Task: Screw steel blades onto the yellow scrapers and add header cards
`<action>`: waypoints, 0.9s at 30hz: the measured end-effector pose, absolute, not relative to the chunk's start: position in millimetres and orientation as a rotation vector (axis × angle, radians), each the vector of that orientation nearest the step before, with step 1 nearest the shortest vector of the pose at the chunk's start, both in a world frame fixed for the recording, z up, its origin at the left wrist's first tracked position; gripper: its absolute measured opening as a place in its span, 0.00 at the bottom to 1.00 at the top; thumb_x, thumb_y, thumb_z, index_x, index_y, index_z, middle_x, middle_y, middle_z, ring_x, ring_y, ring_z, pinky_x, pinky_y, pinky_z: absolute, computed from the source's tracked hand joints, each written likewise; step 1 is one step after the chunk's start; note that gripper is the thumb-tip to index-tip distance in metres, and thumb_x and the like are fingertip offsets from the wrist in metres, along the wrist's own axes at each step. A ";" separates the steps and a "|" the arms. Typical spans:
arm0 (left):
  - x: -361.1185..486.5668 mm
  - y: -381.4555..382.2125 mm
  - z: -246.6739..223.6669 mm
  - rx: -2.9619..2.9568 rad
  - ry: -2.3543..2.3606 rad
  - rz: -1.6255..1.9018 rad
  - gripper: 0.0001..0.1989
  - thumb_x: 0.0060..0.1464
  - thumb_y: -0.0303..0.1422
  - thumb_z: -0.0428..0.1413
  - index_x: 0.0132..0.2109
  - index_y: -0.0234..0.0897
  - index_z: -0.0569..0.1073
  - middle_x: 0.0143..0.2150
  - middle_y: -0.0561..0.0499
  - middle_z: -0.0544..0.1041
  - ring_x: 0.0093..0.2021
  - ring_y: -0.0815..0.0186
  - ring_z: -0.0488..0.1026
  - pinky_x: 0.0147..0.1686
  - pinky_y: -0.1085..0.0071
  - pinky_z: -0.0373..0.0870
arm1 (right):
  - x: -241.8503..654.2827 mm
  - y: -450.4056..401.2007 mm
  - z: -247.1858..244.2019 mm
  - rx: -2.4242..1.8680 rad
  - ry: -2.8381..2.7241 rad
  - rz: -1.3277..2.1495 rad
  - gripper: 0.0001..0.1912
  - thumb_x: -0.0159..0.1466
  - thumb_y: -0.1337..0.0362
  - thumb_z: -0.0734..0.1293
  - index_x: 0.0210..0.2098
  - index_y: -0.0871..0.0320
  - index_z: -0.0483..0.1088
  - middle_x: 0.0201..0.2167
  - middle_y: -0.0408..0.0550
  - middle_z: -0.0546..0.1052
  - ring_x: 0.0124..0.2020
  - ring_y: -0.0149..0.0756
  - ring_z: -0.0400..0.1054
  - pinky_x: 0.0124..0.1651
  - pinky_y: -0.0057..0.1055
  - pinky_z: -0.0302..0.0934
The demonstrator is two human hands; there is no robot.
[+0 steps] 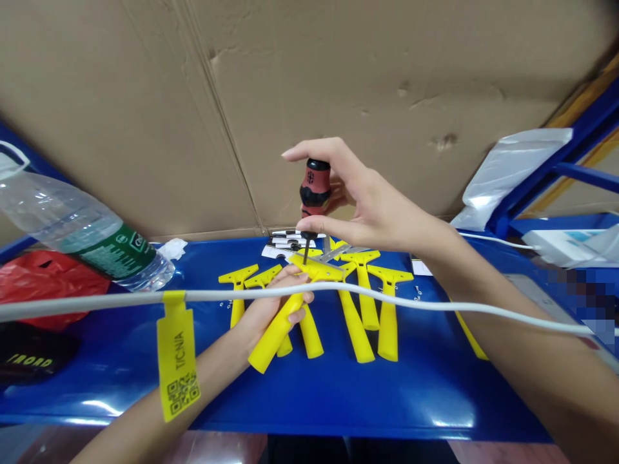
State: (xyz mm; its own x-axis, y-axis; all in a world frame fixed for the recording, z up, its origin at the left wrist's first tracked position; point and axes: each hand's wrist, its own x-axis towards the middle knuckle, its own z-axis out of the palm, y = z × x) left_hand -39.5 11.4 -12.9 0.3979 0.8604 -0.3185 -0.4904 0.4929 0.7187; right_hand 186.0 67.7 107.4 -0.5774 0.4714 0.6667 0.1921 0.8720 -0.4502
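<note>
My left hand (285, 290) is closed around a yellow scraper (278, 332), its handle slanting toward me and its head turned up. In my right hand (351, 190) is a red and black screwdriver (316, 183), held upright with thumb and fingers around the handle. The screwdriver's tip meets the scraper's head near its left end, and a small screw shows farther right on that head. Several more yellow scrapers (389, 316) lie around and behind my left hand. Metal blades (338, 251) and small black-and-white packets (285, 241) lie behind them.
A large water bottle (116, 248) leans at the left above a red plastic bag (53, 277) and a black item (36, 354). A white cable (411, 299) with a yellow tag (176, 361) crosses the view. Loose small screws (418, 291) dot the blue table (338, 399). Cardboard (290, 77) walls the back.
</note>
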 end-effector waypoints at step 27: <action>-42.0 12.1 -20.4 0.604 0.744 0.879 0.16 0.63 0.29 0.69 0.45 0.41 0.67 0.37 0.50 0.82 0.18 0.75 0.70 0.13 0.83 0.63 | 190.5 68.0 112.4 -0.472 -2.254 0.396 0.30 0.73 0.56 0.77 0.69 0.52 0.67 0.56 0.49 0.72 0.52 0.41 0.73 0.53 0.37 0.76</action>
State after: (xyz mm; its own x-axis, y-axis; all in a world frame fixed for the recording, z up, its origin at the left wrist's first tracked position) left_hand -42.0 12.1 -20.4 0.4255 0.8460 -0.3212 -0.4568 0.5072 0.7308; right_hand 190.5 68.0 112.4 -0.6242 0.4521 0.6371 0.2076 0.8822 -0.4226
